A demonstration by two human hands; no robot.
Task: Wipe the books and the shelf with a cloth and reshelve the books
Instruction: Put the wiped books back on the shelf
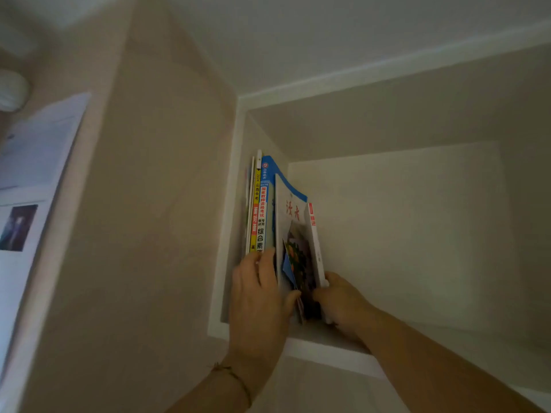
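A high white wall shelf (322, 350) holds a few books standing against its left wall. Among them are a yellow-spined book (255, 213) and a blue-spined book (265, 204). A white book with red characters and a flower picture (290, 234) leans in front of them, with a thin white book (316, 242) to its right. My left hand (262, 296) touches the standing books' lower spines, thumb against the white book's bottom corner. My right hand (340, 302) grips the bottom of the white books from the right. No cloth is in view.
The shelf's right part (417, 248) has a bare white back wall. A beige wall (149, 204) lies to the left, with a poster (32, 180) on it. The ceiling (328, 40) is close above the shelf.
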